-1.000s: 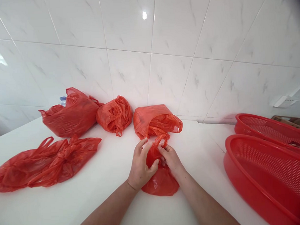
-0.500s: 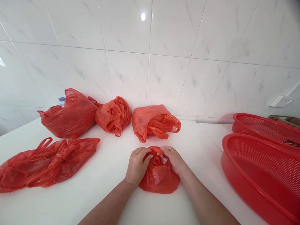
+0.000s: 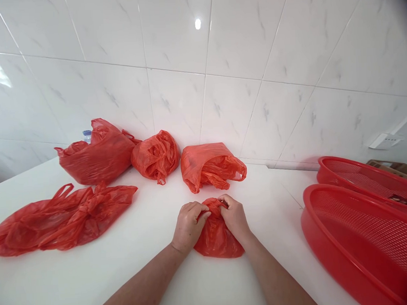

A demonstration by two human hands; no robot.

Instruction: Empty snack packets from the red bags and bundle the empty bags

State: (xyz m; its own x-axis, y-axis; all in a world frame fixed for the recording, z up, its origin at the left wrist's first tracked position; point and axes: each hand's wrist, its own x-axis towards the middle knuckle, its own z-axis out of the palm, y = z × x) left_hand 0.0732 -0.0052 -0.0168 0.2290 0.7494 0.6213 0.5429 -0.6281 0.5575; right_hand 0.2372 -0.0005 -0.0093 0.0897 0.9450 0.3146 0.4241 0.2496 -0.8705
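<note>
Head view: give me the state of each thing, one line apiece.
Left hand, pinching the front bag
Right hand, pinching the front bag
Front bag, gathered at the top
Left bag, lying down, bunched, apparently knotted
Back-left bag, bulging
Bottle, capped, partly hidden
Round bag, bundled up
Bag behind the hands, bulky, crumpled
Near basket, open-topped
Far basket, open-topped, partly hidden
Box, partly hidden

Right of the right hand (image 3: 236,216), bare tabletop (image 3: 274,226) runs sideways to the near red basket (image 3: 316,237) — a wide lane, open back to the tiled wall (image 3: 256,118). Left of the left hand (image 3: 188,225), passage is free until the knotted bag (image 3: 68,223). Straight ahead, the folded bag (image 3: 209,161) and round bundle (image 3: 156,157) block the way — hardly any gap between them.
</note>
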